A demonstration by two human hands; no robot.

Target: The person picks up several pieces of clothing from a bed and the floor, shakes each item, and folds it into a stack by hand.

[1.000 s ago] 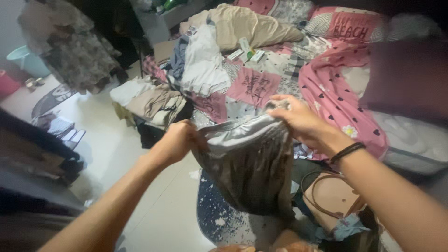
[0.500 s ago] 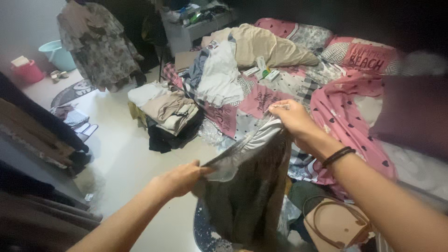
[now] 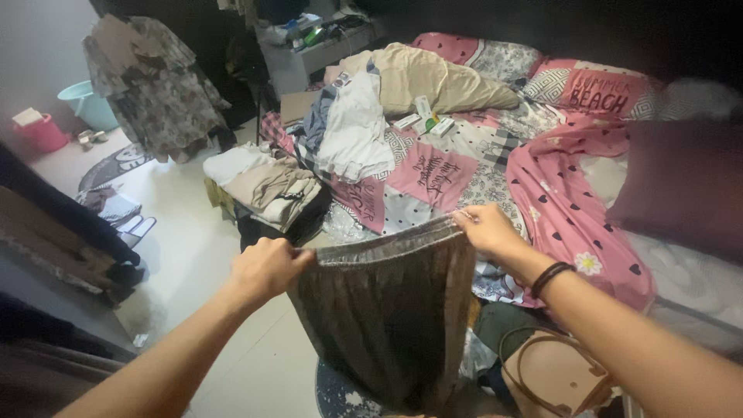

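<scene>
We see two hands and one skirt. The left hand (image 3: 267, 267) is closed in a fist on the left end of the waistband, and the right hand (image 3: 486, 229) pinches the right end between thumb and fingers; a dark band (image 3: 551, 276) circles the right wrist. The skirt (image 3: 391, 317), grey-brown and finely pleated, hangs between the hands with its waistband pulled nearly straight from one grip to the other, and the cloth falls below both hands towards the floor. It is held in the air in front of the bed (image 3: 464, 166), touching neither the bed nor the floor as far as we can tell. On the bed we count one patchwork cover in pink, white and grey, one pink blanket (image 3: 569, 209) with dark hearts, one beige pillow (image 3: 433, 77), one loose heap of pale clothes (image 3: 348, 124) and three small boxes (image 3: 424, 120) lying close together. Beside the bed, on the floor, stands one pile of folded clothes (image 3: 267, 190) in white, beige and black. Below the right forearm lies one tan handbag (image 3: 553, 371), just beside the hem of the skirt. One patterned garment (image 3: 151, 89) hangs at the far left, with one pale blue tub (image 3: 81, 101) and one pink tub (image 3: 39, 131) near it.
</scene>
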